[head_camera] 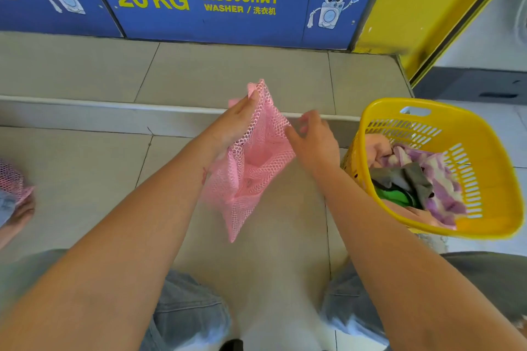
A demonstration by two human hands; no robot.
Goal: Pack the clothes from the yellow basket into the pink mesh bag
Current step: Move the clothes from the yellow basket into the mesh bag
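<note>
1. Nearest: our knees in grey-blue jeans, over a tiled floor.
2. Pink mesh bag: held in the air ahead of our knees, mouth spread open towards us, lower corner hanging free.
3. Left grip: closed on the bag's upper left rim, thumb up at the top corner.
4. Right grip: fingers curled at the bag's right rim and, as far as the blur lets us judge, pinching it.
5. Yellow basket: to our right, just beside the right forearm, holding the clothes (purple-and-white, grey, green and pink pieces).
6. Raised step, beyond the bag.
7. Farthest: blue washer panel, lettered "20 KG WASHER".
</note>
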